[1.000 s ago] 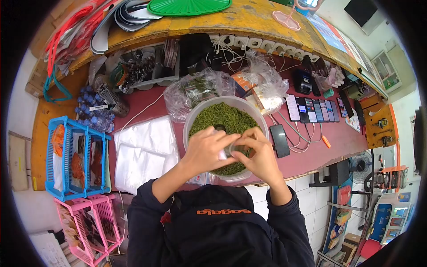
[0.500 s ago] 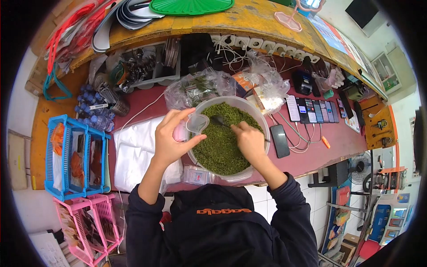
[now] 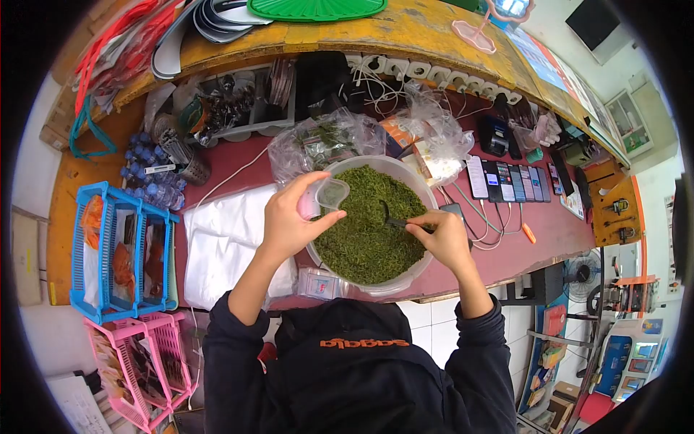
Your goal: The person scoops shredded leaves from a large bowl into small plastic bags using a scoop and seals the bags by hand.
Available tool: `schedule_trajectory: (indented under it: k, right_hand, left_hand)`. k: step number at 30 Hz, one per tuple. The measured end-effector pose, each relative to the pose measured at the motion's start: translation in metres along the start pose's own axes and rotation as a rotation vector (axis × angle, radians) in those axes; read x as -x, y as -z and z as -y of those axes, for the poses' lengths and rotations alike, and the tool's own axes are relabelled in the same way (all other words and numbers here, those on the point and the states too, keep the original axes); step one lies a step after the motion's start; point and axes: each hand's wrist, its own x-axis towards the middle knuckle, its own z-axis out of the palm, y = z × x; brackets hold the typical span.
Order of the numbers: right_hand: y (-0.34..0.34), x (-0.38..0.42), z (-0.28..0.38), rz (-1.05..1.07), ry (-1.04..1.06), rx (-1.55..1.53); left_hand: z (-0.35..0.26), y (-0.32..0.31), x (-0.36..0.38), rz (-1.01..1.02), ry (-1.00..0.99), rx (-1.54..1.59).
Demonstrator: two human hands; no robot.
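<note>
A round translucent tub (image 3: 431,210) full of chopped green dried leaves (image 3: 365,249) stands in front of me at the table's edge. Over its left side, my left hand (image 3: 288,220) grips a small clear plastic cup (image 3: 333,194) between thumb and fingers, its mouth facing up. My right hand (image 3: 444,236) pinches the handle of a black spoon (image 3: 392,220) at the tub's right half. The spoon's bowl lies in the leaves, partly covered by them.
White plastic bags (image 3: 225,246) lie left of the tub, beside blue baskets (image 3: 108,289). A small clear packet (image 3: 318,283) sits at the front edge. Crumpled clear bags (image 3: 329,141) are behind. Several phones (image 3: 506,181) and cables lie on the right.
The spoon has moved away from the cup, rightward and slightly down into the leaves. My right hand has shifted right with it; the left hand and cup have moved slightly right.
</note>
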Motion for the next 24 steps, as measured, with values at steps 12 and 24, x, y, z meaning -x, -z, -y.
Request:
schedule_trajectory:
  k: [12,24]
  right_hand:
    - [0.013,0.022,0.04,-0.54,0.407,0.421]
    - [-0.025,-0.013,0.042,-0.153,0.448,-0.011]
  left_hand:
    - [-0.024,-0.049,-0.005,0.187,0.047,-0.212]
    - [-0.038,-0.06,0.014,-0.08,-0.08,-0.285]
